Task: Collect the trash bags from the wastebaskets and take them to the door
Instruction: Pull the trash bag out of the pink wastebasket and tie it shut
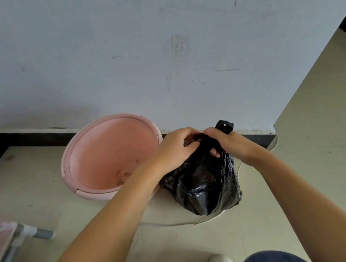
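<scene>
A full black trash bag sits on the pale floor just right of a pink round wastebasket. The basket holds no bag, only a few crumbs at its bottom. My left hand grips the gathered top of the bag from the left. From the right, my right hand holds the bag's handles, with fingers curled through the plastic. One black handle loop sticks up behind my right hand.
A white wall with a black baseboard stands right behind the basket and bag. A thin white cable curves on the floor around the bag. A grey metal frame with pink cloth is at the lower left. Open floor runs along the right.
</scene>
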The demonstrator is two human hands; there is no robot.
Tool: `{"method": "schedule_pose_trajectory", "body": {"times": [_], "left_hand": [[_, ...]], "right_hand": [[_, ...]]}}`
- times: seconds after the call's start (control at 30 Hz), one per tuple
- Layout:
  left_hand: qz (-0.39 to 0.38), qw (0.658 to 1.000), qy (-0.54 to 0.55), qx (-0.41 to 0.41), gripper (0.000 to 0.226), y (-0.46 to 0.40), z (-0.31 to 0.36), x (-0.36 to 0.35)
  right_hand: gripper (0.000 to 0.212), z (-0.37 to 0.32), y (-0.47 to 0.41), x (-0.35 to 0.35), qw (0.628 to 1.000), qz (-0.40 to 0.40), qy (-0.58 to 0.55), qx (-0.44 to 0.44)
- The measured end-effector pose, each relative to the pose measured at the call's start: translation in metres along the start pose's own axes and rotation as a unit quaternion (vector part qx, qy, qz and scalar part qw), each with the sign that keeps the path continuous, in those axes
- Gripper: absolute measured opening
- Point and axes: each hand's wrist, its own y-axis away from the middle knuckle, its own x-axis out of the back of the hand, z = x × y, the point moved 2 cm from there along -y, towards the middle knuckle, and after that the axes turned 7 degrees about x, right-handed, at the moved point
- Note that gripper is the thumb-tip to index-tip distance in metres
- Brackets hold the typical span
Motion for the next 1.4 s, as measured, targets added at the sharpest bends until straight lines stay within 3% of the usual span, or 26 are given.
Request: {"method": "schedule_pose_trajectory", "body": {"times": [0.1,0.2,0.27,0.33,0.4,0.47,0.53,0.6,0.67,0.73,0.83,0.9,0.97,1.13,1.23,1.4], "left_hand": [[0.121,0.992,-0.028,-0.007,0.013,-0.004,-0.002,0.002],[0.226,0.973,0.037,-0.004,0.011,-0.002,-0.002,0.001],[0.177,0.97,0.161,0.032,0.016,0.001,-0.006,-0.005],[0.044,0.968,0.244,0.048,0.032,0.002,-0.012,-0.016],[-0.049,0.989,0.135,0.02,0.056,0.002,-0.024,-0.028],[-0.065,0.997,0.05,0.0,0.052,0.0,-0.031,-0.033],[-0.044,0.996,0.075,0.027,0.029,-0.003,-0.03,-0.03],[-0.042,0.99,0.124,0.055,0.02,-0.004,-0.026,-0.026],[-0.061,0.982,0.16,0.076,0.027,-0.003,-0.024,-0.026],[-0.109,0.968,0.207,0.091,0.04,-0.001,-0.024,-0.031],[-0.171,0.934,0.281,0.138,0.044,0.001,-0.025,-0.044],[-0.164,0.914,0.316,0.195,0.061,-0.003,-0.031,-0.051],[-0.145,0.9,0.336,0.238,0.064,-0.007,-0.034,-0.056],[-0.063,0.778,0.515,0.355,0.032,-0.014,-0.05,-0.064],[-0.009,0.727,0.605,0.325,0.021,-0.014,-0.058,-0.065],[0.018,0.638,0.73,0.246,0.013,-0.001,-0.051,-0.06]], "right_hand": [[0.027,0.007,-0.002,-0.003,0.999,0.003,-0.039,-0.01],[0.033,0.015,-0.002,-0.001,0.999,-0.015,-0.046,0.0],[0.031,0.02,-0.001,0.001,0.998,-0.028,-0.047,0.004],[0.035,0.021,-0.001,0.004,0.996,-0.038,-0.077,0.008],[0.043,0.025,-0.001,0.007,0.989,-0.043,-0.144,-0.003],[0.045,0.026,0.0,0.012,0.98,-0.06,-0.192,-0.008],[0.037,0.026,0.002,0.014,0.976,-0.092,-0.195,0.008],[0.026,0.025,0.004,0.016,0.98,-0.125,-0.151,0.028],[0.007,0.028,0.004,0.019,0.989,-0.114,-0.082,0.035],[0.012,0.034,0.001,0.021,0.996,-0.069,0.024,0.044],[0.02,0.04,-0.002,0.012,0.986,0.019,0.155,0.063],[0.016,0.042,-0.002,0.004,0.981,0.086,0.143,0.099],[0.01,0.044,0.0,-0.001,0.981,0.12,0.093,0.124],[0.013,0.048,0.005,-0.008,0.985,0.112,-0.016,0.131],[0.019,0.057,0.004,-0.007,0.986,0.118,-0.104,0.056],[0.03,0.083,-0.003,0.006,0.981,0.173,-0.083,-0.034]]}}
